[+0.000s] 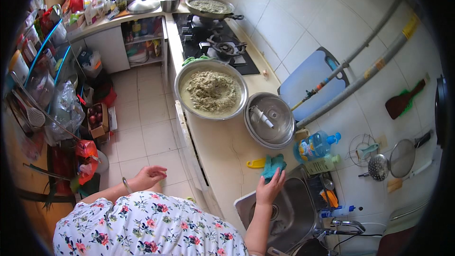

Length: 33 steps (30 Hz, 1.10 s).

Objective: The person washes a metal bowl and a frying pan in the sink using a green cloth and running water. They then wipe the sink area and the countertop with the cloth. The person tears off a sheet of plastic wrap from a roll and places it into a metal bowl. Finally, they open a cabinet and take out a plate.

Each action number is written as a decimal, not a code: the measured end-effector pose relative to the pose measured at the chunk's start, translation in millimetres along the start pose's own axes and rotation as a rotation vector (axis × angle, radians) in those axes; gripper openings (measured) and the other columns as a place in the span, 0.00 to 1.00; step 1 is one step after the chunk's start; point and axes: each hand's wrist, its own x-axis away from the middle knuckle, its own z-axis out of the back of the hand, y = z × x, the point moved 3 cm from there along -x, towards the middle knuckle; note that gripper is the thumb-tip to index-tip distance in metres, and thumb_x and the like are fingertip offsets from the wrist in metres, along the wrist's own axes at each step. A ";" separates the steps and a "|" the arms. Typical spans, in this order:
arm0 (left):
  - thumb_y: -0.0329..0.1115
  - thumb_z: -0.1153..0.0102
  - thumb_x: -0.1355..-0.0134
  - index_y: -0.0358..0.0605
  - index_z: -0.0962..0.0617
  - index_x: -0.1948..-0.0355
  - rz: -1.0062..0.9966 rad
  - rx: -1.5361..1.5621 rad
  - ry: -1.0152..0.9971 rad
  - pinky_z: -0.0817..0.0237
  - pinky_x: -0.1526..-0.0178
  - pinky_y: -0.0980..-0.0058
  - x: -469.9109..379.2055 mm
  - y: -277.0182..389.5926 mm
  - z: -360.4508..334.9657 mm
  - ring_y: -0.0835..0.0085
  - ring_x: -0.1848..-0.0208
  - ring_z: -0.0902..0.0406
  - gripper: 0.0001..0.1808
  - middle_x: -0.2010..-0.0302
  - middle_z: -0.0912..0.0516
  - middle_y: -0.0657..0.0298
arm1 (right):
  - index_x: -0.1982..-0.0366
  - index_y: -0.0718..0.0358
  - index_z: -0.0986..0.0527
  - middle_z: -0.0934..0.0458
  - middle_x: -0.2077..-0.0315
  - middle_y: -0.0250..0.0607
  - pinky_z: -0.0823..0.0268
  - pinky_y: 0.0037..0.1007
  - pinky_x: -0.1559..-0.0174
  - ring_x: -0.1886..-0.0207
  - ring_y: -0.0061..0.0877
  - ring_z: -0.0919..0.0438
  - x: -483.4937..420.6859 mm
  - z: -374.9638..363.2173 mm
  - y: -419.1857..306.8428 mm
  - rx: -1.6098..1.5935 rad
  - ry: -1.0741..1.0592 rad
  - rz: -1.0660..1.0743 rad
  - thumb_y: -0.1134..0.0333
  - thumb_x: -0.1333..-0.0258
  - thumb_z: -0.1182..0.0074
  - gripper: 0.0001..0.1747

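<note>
My right hand [270, 188] reaches over the near edge of the metal sink [296, 202], fingers spread. Its fingertips overlap the edge of a crumpled teal cloth [273, 166] on the counter; whether they press on it I cannot tell. Beside the cloth lies a yellow handle [256, 163]. My left hand [149, 177] hangs over the floor by my body, fingers loosely bent, with nothing visible in it. Farther along the counter stands a wide metal basin [179, 94] of pale, crumbly wet mixture [213, 90]. A second metal basin [252, 128] next to it holds a white-handled tool [263, 117].
A blue pump bottle [312, 147] and a green bottle [321, 165] stand behind the sink, near the faucet [346, 225]. Beyond the basins is a gas stove [227, 48] with a filled pan [209, 7]. A crowded rack [53, 60] lines the left side.
</note>
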 end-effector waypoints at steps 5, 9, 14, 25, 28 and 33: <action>0.25 0.47 0.39 0.36 0.26 0.52 0.025 0.127 0.020 0.30 0.51 0.77 -21.9 -2.7 40.9 0.75 0.56 0.22 0.14 0.61 0.18 0.57 | 0.50 0.68 0.32 0.30 0.52 0.53 0.34 0.39 0.49 0.50 0.41 0.28 32.7 -42.7 -43.8 -0.290 -0.236 -0.072 0.72 0.55 0.43 0.27; 0.24 0.48 0.39 0.36 0.25 0.52 -0.043 0.162 0.045 0.30 0.52 0.78 -41.2 12.7 101.7 0.75 0.56 0.22 0.13 0.62 0.18 0.58 | 0.52 0.70 0.30 0.24 0.59 0.52 0.26 0.32 0.60 0.62 0.35 0.21 22.7 -82.1 -102.1 -0.547 -0.374 -0.237 0.72 0.52 0.45 0.23; 0.23 0.49 0.40 0.35 0.25 0.54 -0.064 0.210 0.105 0.29 0.53 0.79 -85.5 2.6 175.6 0.74 0.58 0.21 0.12 0.64 0.19 0.59 | 0.51 0.72 0.31 0.22 0.61 0.54 0.27 0.29 0.59 0.61 0.33 0.19 -3.1 -129.4 -148.8 -0.664 -0.423 -0.269 0.71 0.49 0.46 0.22; 0.39 0.52 0.34 0.40 0.35 0.42 -0.023 0.276 -0.190 0.29 0.55 0.76 -211.4 92.5 170.2 0.73 0.59 0.23 0.23 0.57 0.22 0.59 | 0.49 0.72 0.32 0.23 0.58 0.47 0.30 0.22 0.58 0.61 0.22 0.22 66.9 -124.3 -169.0 -0.646 -0.511 -0.525 0.74 0.47 0.47 0.22; 0.41 0.53 0.34 0.43 0.32 0.54 0.029 0.566 -0.212 0.27 0.62 0.75 -251.2 120.3 143.6 0.72 0.65 0.21 0.14 0.62 0.22 0.60 | 0.48 0.72 0.33 0.23 0.58 0.49 0.29 0.23 0.59 0.61 0.22 0.22 67.6 -112.2 -169.4 -0.667 -0.456 -0.567 0.74 0.47 0.46 0.24; 0.37 0.52 0.34 0.45 0.33 0.60 0.025 0.565 -0.201 0.25 0.67 0.73 -261.9 121.4 116.2 0.72 0.71 0.19 0.09 0.69 0.20 0.61 | 0.39 0.68 0.45 0.23 0.61 0.46 0.30 0.22 0.64 0.66 0.23 0.23 48.9 -97.9 -132.2 -0.874 -0.272 -0.757 0.74 0.44 0.49 0.32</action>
